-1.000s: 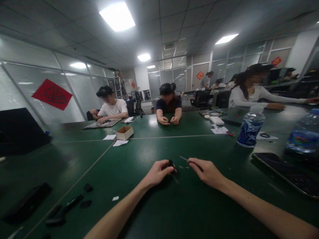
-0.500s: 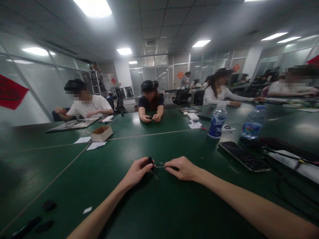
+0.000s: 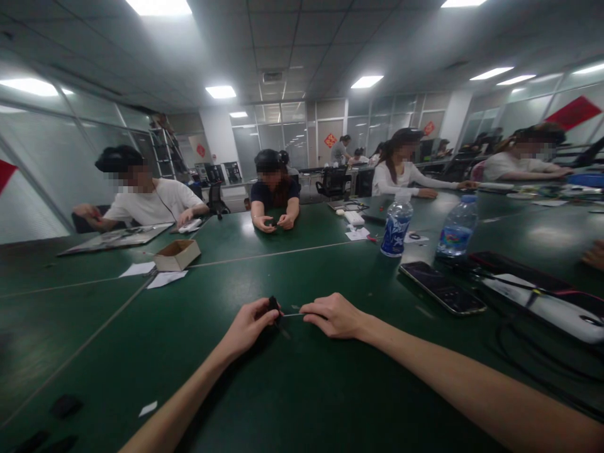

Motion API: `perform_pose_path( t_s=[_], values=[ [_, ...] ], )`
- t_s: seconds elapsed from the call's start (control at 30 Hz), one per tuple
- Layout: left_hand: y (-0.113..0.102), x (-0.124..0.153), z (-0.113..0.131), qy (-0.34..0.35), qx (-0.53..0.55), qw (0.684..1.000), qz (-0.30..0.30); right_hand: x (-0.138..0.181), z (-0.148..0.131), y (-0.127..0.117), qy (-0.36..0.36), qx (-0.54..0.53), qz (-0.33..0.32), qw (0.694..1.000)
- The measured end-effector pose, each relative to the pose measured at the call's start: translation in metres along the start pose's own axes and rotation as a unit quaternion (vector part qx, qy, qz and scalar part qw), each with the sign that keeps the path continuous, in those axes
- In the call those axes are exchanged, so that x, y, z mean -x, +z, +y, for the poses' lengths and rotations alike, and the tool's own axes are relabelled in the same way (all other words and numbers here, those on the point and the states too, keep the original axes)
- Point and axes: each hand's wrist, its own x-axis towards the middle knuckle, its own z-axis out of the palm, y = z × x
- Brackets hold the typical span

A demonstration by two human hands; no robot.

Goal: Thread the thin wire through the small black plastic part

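In the head view, my left hand (image 3: 248,325) is closed around a small black part (image 3: 274,304), held between thumb and fingers just above the green table (image 3: 302,390). My right hand (image 3: 333,316) pinches the end of a thin, pale metal rod (image 3: 291,314). The rod's other end reaches the black part; whether it goes inside cannot be seen. Its exact kind is too small to make out. Below the left fingertips is a faint, thin streak, perhaps a reflection.
Right of my hands lie a phone (image 3: 442,287), two water bottles (image 3: 396,228) and a white power strip (image 3: 542,306) with black cables. A cardboard box (image 3: 177,255) stands ahead left. Black pieces (image 3: 66,406) and a white scrap (image 3: 148,409) lie near left. Several people sit around the table.
The whole view has shifted, so everything sits a little further left. Both hands keep their hold on the black part and the rod, with hardly any movement between them.
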Motion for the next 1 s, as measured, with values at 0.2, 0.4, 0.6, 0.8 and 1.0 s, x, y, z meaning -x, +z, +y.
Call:
perform_pose_path(
  t_s=[0.2, 0.4, 0.6, 0.8, 1.0],
  values=[
    [-0.002, -0.001, -0.002, 0.0, -0.009, 1.0, -0.001, 0.0, 0.001, 0.0, -0.004, 0.01, 0.009, 1.0],
    [0.0, 0.0, -0.005, 0.004, 0.005, 1.0, -0.026, 0.001, 0.005, 0.007, 0.027, -0.038, 0.082, 0.996],
    [0.003, 0.002, -0.006, 0.008, 0.061, 0.997, -0.036, 0.001, 0.007, 0.011, 0.047, -0.067, 0.099, 0.992],
    [0.002, 0.0, -0.013, -0.008, 0.088, 0.996, 0.003, 0.002, 0.003, 0.008, 0.027, -0.063, 0.019, 0.997],
    [0.002, -0.001, -0.018, 0.007, 0.091, 0.996, 0.007, 0.002, 0.001, 0.005, 0.018, -0.054, -0.012, 0.998]
  ],
)
